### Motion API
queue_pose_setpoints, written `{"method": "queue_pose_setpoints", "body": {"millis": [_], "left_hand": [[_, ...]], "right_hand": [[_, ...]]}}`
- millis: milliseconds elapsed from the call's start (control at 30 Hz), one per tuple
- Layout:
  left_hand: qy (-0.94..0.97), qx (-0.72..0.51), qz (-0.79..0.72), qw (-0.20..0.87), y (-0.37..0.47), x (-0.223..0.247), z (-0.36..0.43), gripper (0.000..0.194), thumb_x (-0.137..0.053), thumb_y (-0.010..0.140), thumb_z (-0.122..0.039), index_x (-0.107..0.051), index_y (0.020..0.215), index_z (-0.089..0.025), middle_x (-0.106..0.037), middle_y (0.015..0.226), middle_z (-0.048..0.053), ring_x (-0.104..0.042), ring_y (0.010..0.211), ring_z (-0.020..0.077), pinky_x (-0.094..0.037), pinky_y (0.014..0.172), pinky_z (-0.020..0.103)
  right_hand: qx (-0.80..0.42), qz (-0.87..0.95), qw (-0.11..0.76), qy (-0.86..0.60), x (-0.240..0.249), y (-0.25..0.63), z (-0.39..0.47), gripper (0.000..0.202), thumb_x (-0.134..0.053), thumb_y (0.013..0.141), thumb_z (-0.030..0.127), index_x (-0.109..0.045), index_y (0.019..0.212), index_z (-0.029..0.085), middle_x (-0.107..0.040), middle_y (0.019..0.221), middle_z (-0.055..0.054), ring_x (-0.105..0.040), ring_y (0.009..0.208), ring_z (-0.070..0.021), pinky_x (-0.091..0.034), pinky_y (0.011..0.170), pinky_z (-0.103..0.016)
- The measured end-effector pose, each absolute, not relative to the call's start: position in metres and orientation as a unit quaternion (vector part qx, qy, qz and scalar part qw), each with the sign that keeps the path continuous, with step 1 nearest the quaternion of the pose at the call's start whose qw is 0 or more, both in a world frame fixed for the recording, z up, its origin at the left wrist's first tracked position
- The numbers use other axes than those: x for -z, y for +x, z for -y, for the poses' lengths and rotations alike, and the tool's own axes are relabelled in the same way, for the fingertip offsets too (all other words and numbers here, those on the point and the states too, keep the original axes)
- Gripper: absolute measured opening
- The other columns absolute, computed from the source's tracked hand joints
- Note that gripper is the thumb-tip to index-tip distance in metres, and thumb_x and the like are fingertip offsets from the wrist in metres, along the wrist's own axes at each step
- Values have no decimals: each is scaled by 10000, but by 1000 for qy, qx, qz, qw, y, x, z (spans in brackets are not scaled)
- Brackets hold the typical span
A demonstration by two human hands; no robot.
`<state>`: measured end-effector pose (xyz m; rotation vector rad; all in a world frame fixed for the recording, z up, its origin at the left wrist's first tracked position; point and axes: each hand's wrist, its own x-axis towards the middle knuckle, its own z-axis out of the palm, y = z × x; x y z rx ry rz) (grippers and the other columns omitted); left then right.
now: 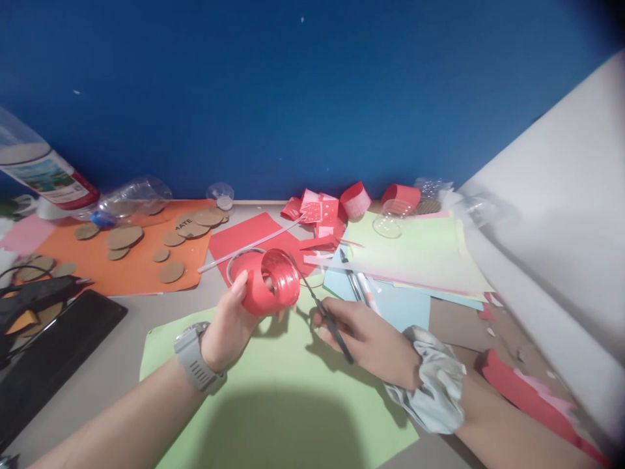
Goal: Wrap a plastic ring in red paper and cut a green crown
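My left hand (233, 320) is closed around a short plastic bottle piece (280, 279) wrapped in red paper, its open end tilted to the right. In my right hand (361, 332) are black-handled scissors (336, 329), seen nearly edge-on. Their thin blades point up and left, close to the rim of the bottle piece; whether they touch it, I cannot tell. Below both hands lies a light green paper sheet (273, 371). A red paper sheet (249, 241) lies just behind the bottle piece.
Cardboard discs (124, 237) lie on orange paper (146, 273), near a clear bottle (139, 197). At left are a glue gun (34, 301) and a black slab (63, 365). Red paper rings (355, 199), pens (366, 293) and paper sheets (415, 244) lie toward the blue wall (303, 98).
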<state>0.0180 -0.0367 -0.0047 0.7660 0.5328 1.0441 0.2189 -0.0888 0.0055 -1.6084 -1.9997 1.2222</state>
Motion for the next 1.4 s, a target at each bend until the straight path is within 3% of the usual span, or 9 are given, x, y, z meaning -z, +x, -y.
{"method": "queue_pose_setpoints", "body": {"millis": [333,600,900,1033,1267,1400], "left_hand": [[404,-470,-254,743,15,12,38,355,-555,830,-497,-680,958,-190,-674,794,39,-614,658,183,-499,609,305],[500,-406,-237,727,13,15,38,431,-440,886,-538,-651,895,-163,-670,683,45,-597,597,174,-457,570,284],[451,-433,-254,738,18,6,38,397,-496,855,-524,-649,755,-172,-636,621,32,-589,552,172,-460,559,292],[399,-456,-262,751,19,6,38,387,-548,817,-548,-650,773,-177,-651,678,29,-584,529,167,-469,515,296],[354,-422,-252,796,16,9,37,533,-501,777,-673,-650,865,-168,-650,716,51,-578,553,166,-477,511,299],[383,-408,-220,799,14,8,37,509,-486,798,-651,-649,883,-176,-613,668,35,-531,514,144,-440,434,264]], "right_hand": [[-418,704,144,-556,-8,218,89,158,-494,879,335,-554,850,193,-597,733,-7,-512,633,-137,-361,570,-238],[-422,700,154,-555,-6,218,90,214,-477,897,386,-543,843,190,-589,720,-3,-508,638,-140,-363,571,-246],[-414,704,144,-558,-8,218,89,228,-427,923,377,-502,816,189,-539,709,10,-492,637,-141,-361,587,-265],[-404,701,139,-572,-7,219,88,214,-429,925,339,-478,776,194,-524,693,16,-492,642,-142,-361,600,-269],[-409,694,143,-575,-5,218,88,210,-417,928,314,-444,753,202,-507,687,24,-487,643,-140,-359,602,-265],[-412,689,157,-575,-6,218,87,206,-407,924,289,-416,737,202,-489,683,33,-483,636,-131,-355,601,-262]]}}
